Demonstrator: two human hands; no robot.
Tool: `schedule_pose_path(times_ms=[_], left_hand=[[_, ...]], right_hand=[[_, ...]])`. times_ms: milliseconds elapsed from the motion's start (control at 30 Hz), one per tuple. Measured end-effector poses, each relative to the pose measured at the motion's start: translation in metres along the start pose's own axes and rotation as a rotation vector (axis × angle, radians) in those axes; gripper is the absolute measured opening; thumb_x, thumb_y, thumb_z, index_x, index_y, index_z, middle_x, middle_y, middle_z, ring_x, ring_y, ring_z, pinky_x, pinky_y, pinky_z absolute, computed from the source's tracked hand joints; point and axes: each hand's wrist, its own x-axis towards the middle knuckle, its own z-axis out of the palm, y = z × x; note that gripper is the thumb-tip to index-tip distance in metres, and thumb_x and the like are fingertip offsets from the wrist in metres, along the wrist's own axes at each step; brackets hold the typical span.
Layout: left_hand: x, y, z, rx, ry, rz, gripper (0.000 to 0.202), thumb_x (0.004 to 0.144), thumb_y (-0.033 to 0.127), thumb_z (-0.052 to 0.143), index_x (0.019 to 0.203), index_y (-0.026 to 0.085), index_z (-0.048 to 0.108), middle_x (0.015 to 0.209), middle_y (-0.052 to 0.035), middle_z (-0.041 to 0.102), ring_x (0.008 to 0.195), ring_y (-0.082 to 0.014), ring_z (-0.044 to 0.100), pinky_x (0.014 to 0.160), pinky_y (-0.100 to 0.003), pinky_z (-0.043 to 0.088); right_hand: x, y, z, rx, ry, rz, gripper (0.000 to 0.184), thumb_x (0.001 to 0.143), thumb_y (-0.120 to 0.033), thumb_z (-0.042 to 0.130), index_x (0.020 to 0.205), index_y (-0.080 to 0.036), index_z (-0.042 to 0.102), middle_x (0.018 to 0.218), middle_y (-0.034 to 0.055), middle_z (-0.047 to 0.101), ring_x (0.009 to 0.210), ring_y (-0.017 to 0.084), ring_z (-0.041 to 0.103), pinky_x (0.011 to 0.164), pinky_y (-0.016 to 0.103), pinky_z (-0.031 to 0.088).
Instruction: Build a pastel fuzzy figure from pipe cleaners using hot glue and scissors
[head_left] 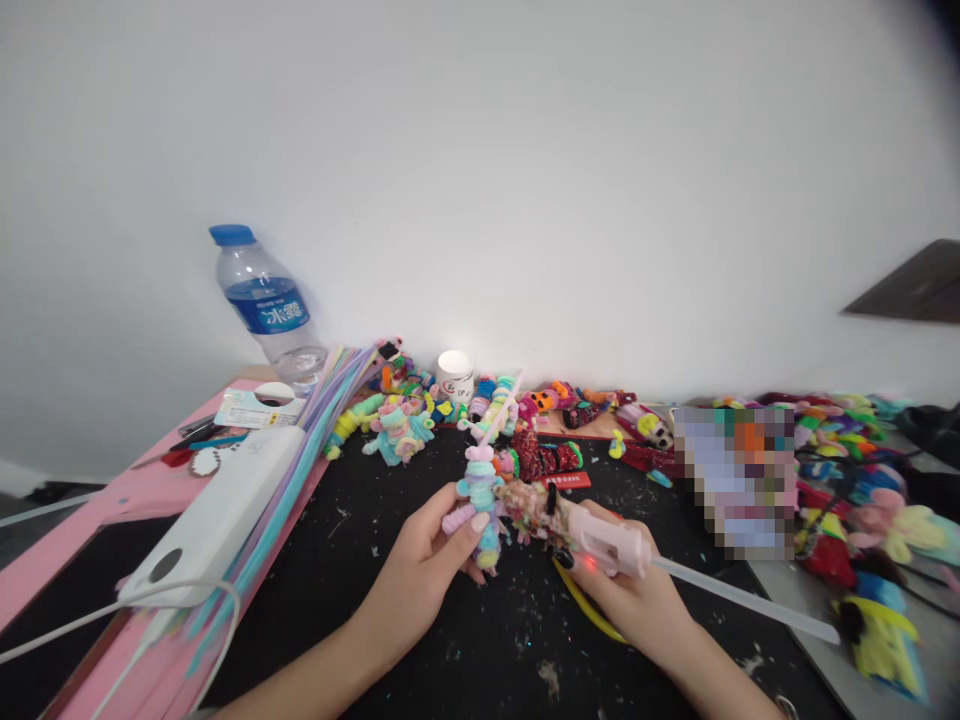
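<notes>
**Holding a figure up to a glue gun over a crowded table**

The left hand (427, 560) pinches a pastel figure (480, 500) between thumb and fingers, lifted just above the table (450, 660). The figure's long axis stands nearly upright, head toward the wall. The right hand (637, 600) is clenched round a pink glue gun (607, 545). The gun's long axis runs across the view, front end to the left, with a clear glue stick (750, 598) trailing out behind to the right. So the figure lies straight left of the gun's front, at the same height and near it. A speckled piece (529, 505) sits between the two, touching the figure; whether the nozzle meets it cannot be told. The left hand is the nearer to the figure, the right hand just beside it. A yellow strip (589, 608) shows under the right hand.

The table is black and flecked with scraps. A pink board (112, 500) edges it on the left and carries a white power strip (217, 520) and a sheaf of pipe cleaners (315, 440). A water bottle (266, 305) leans at the back left, and a small white cup (455, 375) stands behind the hands. More bright figures (862, 470) are heaped along the back and right. A plain white wall (525, 150) closes the room behind.
</notes>
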Motion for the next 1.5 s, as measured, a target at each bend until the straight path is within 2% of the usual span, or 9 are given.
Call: schedule_pose_path(times_ms=[167,300,567,800,900,1000,1100,1233,1500], left_hand=[[0.0,0.0,-0.002,-0.01,0.032,0.006,0.022,0.083,0.036,0.053,0.092,0.016,0.057,0.074,-0.001,0.055,0.064,-0.0132,0.053,0.058,-0.025,0.05],[0.002,0.001,-0.004,-0.023,0.079,0.014,0.027,0.083,0.036,0.053,0.102,0.016,0.056,0.08,-0.002,0.056,0.064,-0.0129,0.052,0.058,-0.026,0.05],[0.006,0.001,-0.011,-0.061,0.247,0.049,0.026,0.082,0.036,0.055,0.101,0.018,0.055,0.079,-0.0008,0.058,0.065,-0.0131,0.055,0.057,-0.025,0.049],[0.006,0.0,-0.012,-0.075,0.254,0.037,0.025,0.081,0.036,0.056,0.098,0.017,0.055,0.078,-0.0007,0.058,0.063,-0.0126,0.055,0.056,-0.025,0.05],[0.006,0.0,-0.011,-0.071,0.244,0.036,0.027,0.081,0.036,0.055,0.101,0.017,0.055,0.079,-0.0012,0.058,0.064,-0.0125,0.055,0.056,-0.025,0.049],[0.007,0.0,-0.01,-0.063,0.232,0.039,0.029,0.082,0.036,0.054,0.105,0.017,0.053,0.08,-0.0011,0.058,0.064,-0.0123,0.054,0.057,-0.025,0.049],[0.007,0.0,-0.01,-0.058,0.218,0.029,0.028,0.083,0.036,0.054,0.103,0.017,0.053,0.08,-0.0012,0.057,0.065,-0.0124,0.054,0.056,-0.025,0.048],[0.006,0.0,-0.009,-0.046,0.211,0.018,0.026,0.082,0.038,0.054,0.098,0.017,0.054,0.078,-0.0009,0.057,0.065,-0.0132,0.054,0.057,-0.025,0.048],[0.006,-0.001,-0.008,-0.04,0.184,0.033,0.024,0.082,0.037,0.054,0.095,0.017,0.055,0.076,-0.0003,0.056,0.064,-0.013,0.054,0.056,-0.025,0.048]], right_hand=[[-0.002,0.007,-0.001,0.039,0.01,0.025,0.017,0.08,-0.033,0.05,0.068,-0.023,0.057,0.053,-0.0015,0.054,0.047,0.015,0.051,0.047,0.024,0.043],[0.002,0.013,-0.006,0.043,0.165,0.131,0.013,0.079,-0.029,0.048,0.081,-0.021,0.058,0.061,-0.0007,0.059,0.051,0.016,0.054,0.048,0.024,0.042],[0.025,0.041,-0.025,-0.291,0.394,0.349,0.047,0.083,-0.034,0.046,0.124,-0.012,0.039,0.109,0.0172,0.057,0.091,0.028,0.058,0.074,0.039,0.047],[0.023,0.081,-0.026,-0.672,0.341,0.226,0.042,0.084,-0.027,0.041,0.121,-0.007,0.043,0.107,0.0224,0.056,0.096,0.035,0.053,0.08,0.05,0.042],[0.022,0.071,-0.029,-0.761,0.357,0.204,0.046,0.082,-0.032,0.047,0.121,-0.008,0.045,0.103,0.0211,0.056,0.096,0.036,0.051,0.08,0.052,0.041],[0.022,0.043,-0.031,-0.578,0.476,0.12,0.032,0.081,-0.031,0.051,0.108,-0.015,0.056,0.093,0.0136,0.054,0.091,0.03,0.051,0.08,0.046,0.043],[0.021,0.015,-0.024,-0.266,0.24,-0.08,0.014,0.085,-0.022,0.049,0.091,-0.02,0.061,0.083,0.0057,0.053,0.078,0.02,0.054,0.07,0.032,0.046],[0.015,0.001,-0.005,-0.11,-0.157,-0.17,0.015,0.085,-0.016,0.051,0.085,-0.022,0.064,0.078,0.0029,0.054,0.072,0.016,0.055,0.064,0.027,0.047],[0.014,0.002,0.008,-0.194,-0.231,-0.142,0.017,0.086,-0.013,0.05,0.088,-0.021,0.065,0.081,0.0042,0.055,0.074,0.017,0.054,0.066,0.029,0.046]])
